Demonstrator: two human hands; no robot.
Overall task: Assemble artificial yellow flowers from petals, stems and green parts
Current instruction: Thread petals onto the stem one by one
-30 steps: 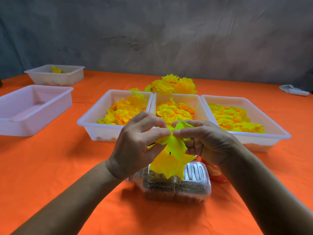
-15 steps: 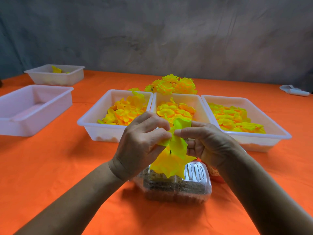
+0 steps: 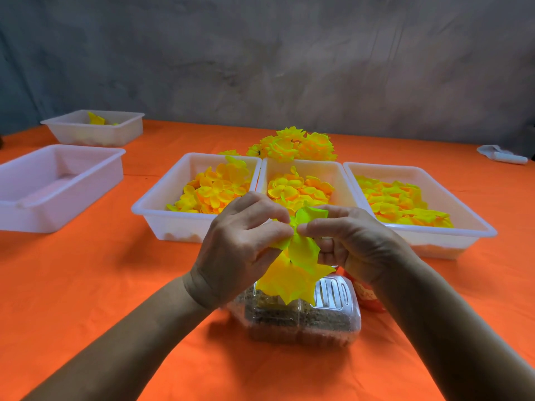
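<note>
**Yellow petals pinched between two hands above the table**

A cluster of yellow petals is held in mid-air over a clear plastic box of dark brownish pieces near the front of the orange table. The left hand pinches the cluster near its top with curled fingers, and the right hand grips it from the other side, fingertips of both almost meeting at a greenish-yellow petal. Just behind the hands stand three white trays side by side, each holding loose yellow and orange petals. Beyond them lies a heap of finished yellow flowers. To the left sit an empty-looking white tray and, farther back, another tray holding a few yellow pieces. A red packet lies partly hidden beside the plastic box.
</note>
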